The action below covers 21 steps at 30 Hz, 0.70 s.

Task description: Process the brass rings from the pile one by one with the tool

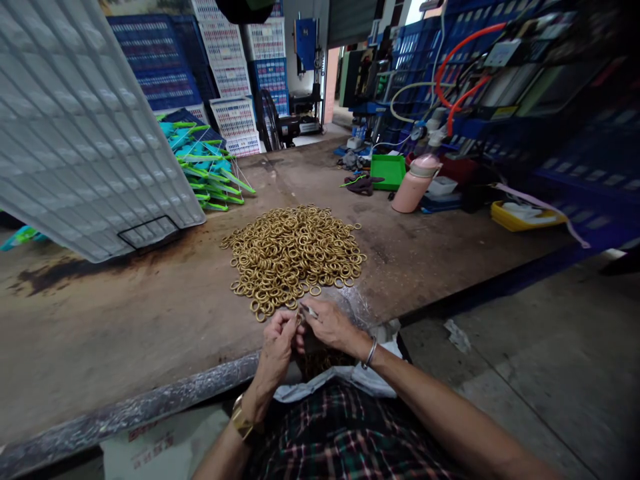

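Note:
A heap of brass-coloured metal rings (295, 250) lies on the worktable in front of me. At its near edge my left hand (277, 343) is closed in a pinch on what looks like one ring (300, 320). My right hand (333, 325) is closed around a small pale tool (311, 311), whose tip meets the ring; its exact kind is too small to make out. Below both hands a white sack (345, 379) hangs open between the table edge and my lap, with dark rings inside. The fingers partly hide the ring.
On the worktable (165, 320), a tall white plastic crate (100, 133) stands at left beside green and turquoise hangers (210, 173). To the right are a green tray (388, 172), a pink bottle (415, 187) and a yellow tray (525, 217). Orange hoses (443, 73) curve above.

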Available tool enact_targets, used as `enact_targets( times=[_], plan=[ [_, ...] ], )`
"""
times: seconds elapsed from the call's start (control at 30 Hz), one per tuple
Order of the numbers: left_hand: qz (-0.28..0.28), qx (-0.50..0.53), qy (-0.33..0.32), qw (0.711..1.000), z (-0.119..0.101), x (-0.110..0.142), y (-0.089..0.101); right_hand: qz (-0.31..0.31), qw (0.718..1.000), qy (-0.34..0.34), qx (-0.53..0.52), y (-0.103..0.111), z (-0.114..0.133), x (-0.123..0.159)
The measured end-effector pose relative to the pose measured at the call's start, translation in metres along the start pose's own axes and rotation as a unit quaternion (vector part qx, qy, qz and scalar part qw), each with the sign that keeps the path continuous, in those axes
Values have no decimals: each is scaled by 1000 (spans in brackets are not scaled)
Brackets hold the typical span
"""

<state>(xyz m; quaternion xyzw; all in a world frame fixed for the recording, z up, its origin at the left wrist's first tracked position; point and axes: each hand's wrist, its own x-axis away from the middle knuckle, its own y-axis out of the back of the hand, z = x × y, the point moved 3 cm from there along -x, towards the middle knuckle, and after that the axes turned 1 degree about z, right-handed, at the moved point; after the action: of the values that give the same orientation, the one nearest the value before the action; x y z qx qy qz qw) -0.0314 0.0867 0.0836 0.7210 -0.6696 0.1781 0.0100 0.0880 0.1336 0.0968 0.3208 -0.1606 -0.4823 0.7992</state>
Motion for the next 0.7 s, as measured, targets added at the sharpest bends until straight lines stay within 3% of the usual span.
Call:
enact_targets(
  times=[0.13, 0.4, 0.6, 0.7],
  plan=[
    [-3, -15, -15, 1000, 0, 0, 2, 56, 994, 37, 88, -5, 4, 7],
    [-4, -15, -2, 1000, 5, 3, 4, 64, 976, -3, 207, -16, -2, 5],
    [55, 133, 52, 988, 1, 8, 1, -4, 961, -99, 259, 3, -26, -9],
    [40, 198, 83, 976, 0, 8, 1, -50, 956, -122, 263, 13, -34, -16]
  ],
)
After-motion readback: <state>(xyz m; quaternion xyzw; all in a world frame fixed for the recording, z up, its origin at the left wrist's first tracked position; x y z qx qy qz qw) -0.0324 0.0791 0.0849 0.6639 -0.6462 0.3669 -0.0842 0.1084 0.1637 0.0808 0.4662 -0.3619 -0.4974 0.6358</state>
